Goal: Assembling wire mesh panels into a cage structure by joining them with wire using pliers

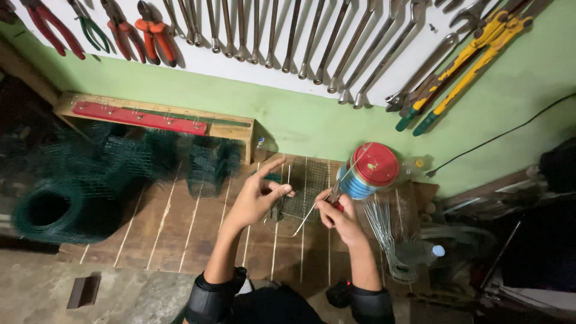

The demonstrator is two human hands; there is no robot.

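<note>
My left hand (259,193) pinches the edge of a small green wire mesh panel (303,191) that lies on the wooden bench. My right hand (336,217) grips red-handled pliers (333,199) held against the same mesh. A thin wire (312,211) runs from the pliers down toward the bench and up toward a blue spool with a red lid (368,170) just behind my right hand.
Rolls and folded pieces of green mesh (90,180) fill the bench's left side. A bundle of cut wires (387,231) lies at the right. Spanners (300,42), pliers (147,27) and yellow-handled cutters (465,60) hang on the wall. A wooden rack (156,117) leans behind.
</note>
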